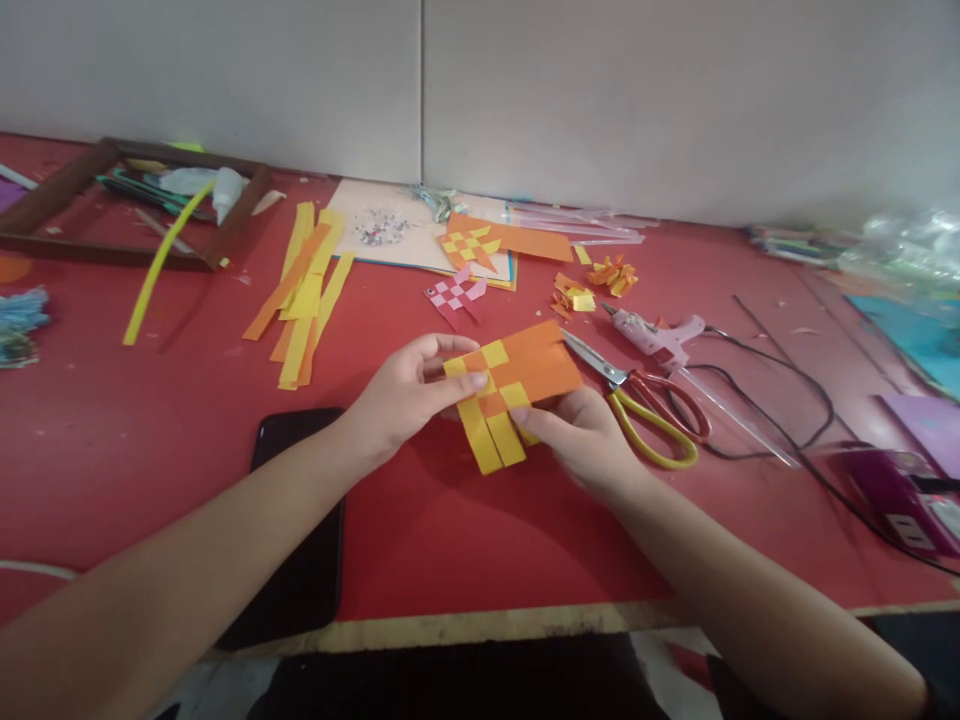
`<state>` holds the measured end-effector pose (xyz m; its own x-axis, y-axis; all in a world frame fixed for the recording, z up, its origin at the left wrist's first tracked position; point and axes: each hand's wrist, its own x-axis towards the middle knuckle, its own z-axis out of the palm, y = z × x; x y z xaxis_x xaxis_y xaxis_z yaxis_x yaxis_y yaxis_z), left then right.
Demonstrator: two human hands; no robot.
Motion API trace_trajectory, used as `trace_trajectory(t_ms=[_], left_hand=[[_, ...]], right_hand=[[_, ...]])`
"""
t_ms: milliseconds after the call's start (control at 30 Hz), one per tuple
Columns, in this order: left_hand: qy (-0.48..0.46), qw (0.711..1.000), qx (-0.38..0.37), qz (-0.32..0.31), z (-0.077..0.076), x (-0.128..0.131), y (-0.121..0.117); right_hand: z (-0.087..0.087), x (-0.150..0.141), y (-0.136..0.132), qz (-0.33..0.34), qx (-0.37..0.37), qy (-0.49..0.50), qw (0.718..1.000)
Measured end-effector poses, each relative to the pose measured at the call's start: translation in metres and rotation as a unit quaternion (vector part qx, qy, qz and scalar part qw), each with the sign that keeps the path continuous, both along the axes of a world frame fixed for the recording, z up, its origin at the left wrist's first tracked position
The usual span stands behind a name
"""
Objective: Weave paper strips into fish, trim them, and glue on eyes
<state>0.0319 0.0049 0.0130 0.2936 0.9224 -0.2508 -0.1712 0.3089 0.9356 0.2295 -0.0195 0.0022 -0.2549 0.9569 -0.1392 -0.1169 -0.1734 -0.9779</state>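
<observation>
Soft, muted light, seemingly from overhead; a blurry shadow lies beneath the fingers [442, 343] on the smooth red tabletop [465, 560]. Woven yellow-and-orange paper [536, 365] between them looks vivid. Far right of them, crumpled clear plastic [911, 250] glints hazily; wide-angle distortion stretches the bare forearms [202, 575] below.

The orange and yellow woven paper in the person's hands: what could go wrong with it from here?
The woven paper might loosen: some yellow strip ends stick out separately, and only the left hand and right hand seem to hold it together. The scissors lie with their blades pointing toward the paper's edge, near the right hand, so a careless move could nick either.
</observation>
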Motion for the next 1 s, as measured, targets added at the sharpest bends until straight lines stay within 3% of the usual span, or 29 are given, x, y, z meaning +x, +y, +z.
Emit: trace_trajectory(t_ms=[200, 333, 500, 733, 867, 1000], left_hand=[[0.021, 1.000, 0.011, -0.013, 0.002, 0.001, -0.001], [0.013, 0.999, 0.007, -0.029, 0.004, 0.003, -0.003], [-0.030, 0.999, -0.011, 0.008, 0.002, 0.002, -0.003], [-0.057, 0.998, -0.016, -0.035, 0.001, 0.001, -0.004], [-0.038, 0.999, -0.020, -0.010, -0.001, 0.001, -0.004], [0.026, 1.000, -0.004, 0.011, -0.003, 0.001, -0.004]], right_hand=[[0.004, 0.000, 0.008, -0.107, -0.027, 0.027, 0.993], [0.007, 0.001, 0.009, -0.102, -0.053, 0.049, 0.992], [0.005, 0.002, 0.010, -0.097, -0.028, 0.042, 0.994], [0.002, 0.002, 0.006, -0.128, 0.087, -0.056, 0.986], [0.004, -0.001, 0.000, -0.136, 0.159, -0.110, 0.972], [0.000, 0.000, -0.004, -0.175, 0.298, -0.208, 0.915]])
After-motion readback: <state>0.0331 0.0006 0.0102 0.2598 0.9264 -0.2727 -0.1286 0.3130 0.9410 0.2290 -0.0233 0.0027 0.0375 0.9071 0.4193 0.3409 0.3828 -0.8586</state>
